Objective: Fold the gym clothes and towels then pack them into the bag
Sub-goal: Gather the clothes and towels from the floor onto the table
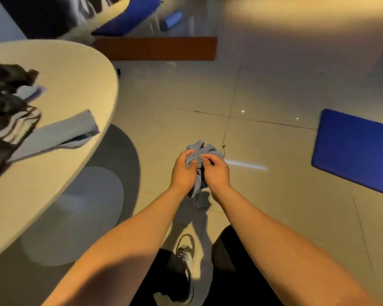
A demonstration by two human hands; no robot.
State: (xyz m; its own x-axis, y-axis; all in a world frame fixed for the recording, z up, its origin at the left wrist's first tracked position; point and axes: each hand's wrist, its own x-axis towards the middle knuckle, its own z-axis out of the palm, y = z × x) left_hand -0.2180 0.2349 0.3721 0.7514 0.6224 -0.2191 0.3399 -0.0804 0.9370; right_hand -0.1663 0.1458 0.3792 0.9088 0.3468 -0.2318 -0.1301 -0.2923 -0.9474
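A crumpled grey-blue towel [199,154] hangs bunched in the air over the floor, held between both hands. My left hand [182,172] grips its left side with curled fingers. My right hand [216,172] pinches its right side, fingers curled over the cloth. A tail of the towel dangles below my wrists. On the round beige table [75,74] at the left lies a folded grey-blue towel [60,134]. Dark clothes with white stripes [7,111] are heaped at the table's left edge. No bag can be made out.
The table's grey round base [80,217] stands on the tiled floor left of my legs. A blue mat [356,149] lies on the floor at right, an orange mat [157,48] farther ahead. My shoe [185,257] is below my arms.
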